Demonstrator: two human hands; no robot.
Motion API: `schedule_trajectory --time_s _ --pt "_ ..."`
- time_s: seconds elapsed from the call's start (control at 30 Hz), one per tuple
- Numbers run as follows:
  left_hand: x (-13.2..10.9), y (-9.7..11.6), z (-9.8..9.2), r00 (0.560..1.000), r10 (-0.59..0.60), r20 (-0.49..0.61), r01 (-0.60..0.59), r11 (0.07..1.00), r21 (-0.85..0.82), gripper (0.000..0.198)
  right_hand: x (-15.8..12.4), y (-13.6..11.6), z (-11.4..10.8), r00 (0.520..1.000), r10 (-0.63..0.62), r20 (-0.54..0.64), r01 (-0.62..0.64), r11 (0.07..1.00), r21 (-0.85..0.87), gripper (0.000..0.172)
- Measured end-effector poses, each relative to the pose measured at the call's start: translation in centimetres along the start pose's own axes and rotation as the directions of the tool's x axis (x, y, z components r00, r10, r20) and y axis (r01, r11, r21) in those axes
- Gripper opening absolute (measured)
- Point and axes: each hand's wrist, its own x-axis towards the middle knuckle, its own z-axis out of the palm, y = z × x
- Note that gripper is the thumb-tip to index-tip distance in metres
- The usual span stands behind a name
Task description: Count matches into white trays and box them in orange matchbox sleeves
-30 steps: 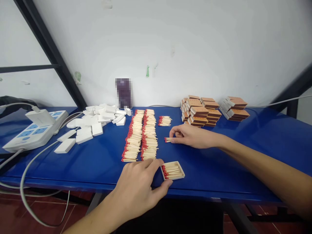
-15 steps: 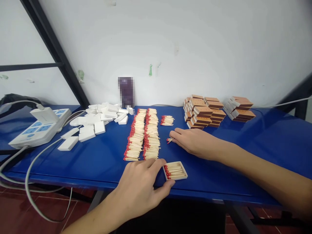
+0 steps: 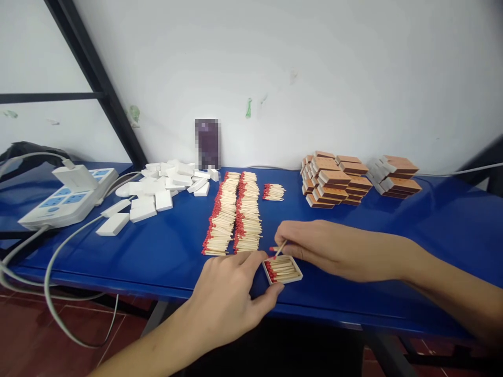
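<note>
Tray point(image 3: 291, 280) of matches point(image 3: 283, 268), matchboxes point(image 3: 334, 178) illegibly marked

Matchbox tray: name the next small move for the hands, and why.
Likely best: the right hand lowers its pinched matches into the tray, red heads leftward. They are held near its far edge, the matches inside lie with heads left, and the left hand grips the tray's left end.

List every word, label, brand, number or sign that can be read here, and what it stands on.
No text can be read.
Power strip: any marking too small to read.
Charger: any marking too small to read.
Stacked matchboxes: any print too small to read.
Dark upright object: pixelated, unreadable.
Open matchbox tray: no writing visible.
</note>
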Motion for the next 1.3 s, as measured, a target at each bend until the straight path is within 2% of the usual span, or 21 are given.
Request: schedule_trajectory --time_s 0.1,0.23,0.53,0.8,1.3 --pt "-0.01 0.01 -0.06 1.000 -0.005 0.007 0.005 1.000 -0.014 0.024 -0.21 -0.72 0.59 0.998 -0.032 0.053 0.035 0.998 -0.046 0.029" --pt "-0.10 -0.04 -0.08 1.000 0.004 0.006 -0.004 1.000 -0.030 0.023 -0.11 -0.89 1.11 0.999 -0.046 0.020 0.048 0.994 -0.102 0.025" --pt "-0.05 -0.12 0.04 1.000 0.020 -0.001 -0.020 1.000 -0.011 0.025 -0.19 -1.05 0.26 0.997 -0.071 -0.003 0.071 0.997 -0.006 0.021" --pt "-0.09 -0.12 -0.08 0.999 0.038 -0.007 -0.038 0.999 -0.009 0.027 0.05 -1.02 0.18 0.995 -0.099 -0.014 0.099 0.995 0.025 0.009" --pt "-0.28 -0.33 0.10 0.999 0.042 0.009 -0.042 0.999 -0.014 0.026 0.22 -0.51 0.19 0.995 -0.103 0.007 0.103 0.994 0.039 0.008"
